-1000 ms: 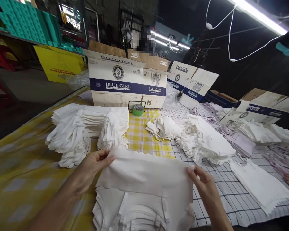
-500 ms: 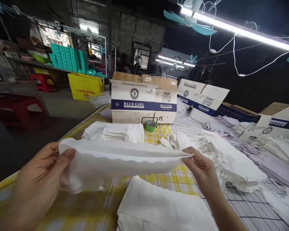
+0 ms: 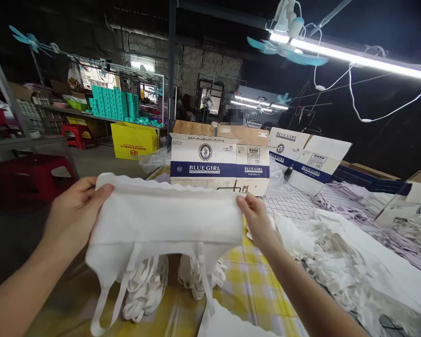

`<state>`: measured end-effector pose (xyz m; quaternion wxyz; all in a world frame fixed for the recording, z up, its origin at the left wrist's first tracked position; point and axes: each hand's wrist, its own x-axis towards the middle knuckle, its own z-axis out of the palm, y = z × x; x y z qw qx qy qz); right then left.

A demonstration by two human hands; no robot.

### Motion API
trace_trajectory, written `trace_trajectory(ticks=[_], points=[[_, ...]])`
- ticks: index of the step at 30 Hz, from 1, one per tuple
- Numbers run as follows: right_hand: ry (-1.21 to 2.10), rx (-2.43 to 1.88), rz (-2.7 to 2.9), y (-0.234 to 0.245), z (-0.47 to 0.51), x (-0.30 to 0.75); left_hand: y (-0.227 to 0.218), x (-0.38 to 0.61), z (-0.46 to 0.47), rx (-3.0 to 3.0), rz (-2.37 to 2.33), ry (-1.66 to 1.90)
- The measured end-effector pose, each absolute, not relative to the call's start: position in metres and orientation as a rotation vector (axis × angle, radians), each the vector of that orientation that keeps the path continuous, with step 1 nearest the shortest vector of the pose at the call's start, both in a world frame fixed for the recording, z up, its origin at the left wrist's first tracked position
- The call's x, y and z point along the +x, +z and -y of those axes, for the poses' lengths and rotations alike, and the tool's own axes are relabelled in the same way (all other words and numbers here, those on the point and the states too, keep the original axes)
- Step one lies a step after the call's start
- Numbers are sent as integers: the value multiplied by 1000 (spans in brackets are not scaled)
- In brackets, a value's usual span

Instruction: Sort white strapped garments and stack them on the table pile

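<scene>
I hold a white cloth bag (image 3: 164,222) up in the air, spread flat between both hands. My left hand (image 3: 75,213) pinches its upper left corner, thumb over the scalloped top edge. At the upper right corner my right hand (image 3: 256,220) grips the same edge. White strap handles hang from the bag's lower edge. Behind and below it a stack of white bags (image 3: 143,285) with looped straps lies on the yellow checked tablecloth (image 3: 245,276). The corner of another white bag (image 3: 228,323) shows at the bottom.
Open Blue Girl cardboard boxes (image 3: 219,161) stand at the back of the table. Loose white bags (image 3: 340,252) are heaped on the right, with more boxes (image 3: 310,159) beyond. Red stools (image 3: 31,175) and a yellow box (image 3: 133,140) stand on the floor to the left.
I lifted the bag from the pile, raised it and turned its face toward me, so its straps now hang down. My view tilted upward.
</scene>
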<state>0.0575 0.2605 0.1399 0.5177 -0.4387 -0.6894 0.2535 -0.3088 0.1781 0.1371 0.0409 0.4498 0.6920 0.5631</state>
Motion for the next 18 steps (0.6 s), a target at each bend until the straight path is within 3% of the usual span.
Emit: trace_trajectory(ticks=[7, 18], points=[[520, -1416, 1762, 76, -374, -3, 88, -331, -293, 1470, -2327, 1183], [308, -1650, 1872, 46, -396, -6, 71, -335, -309, 1728, -2525, 837]])
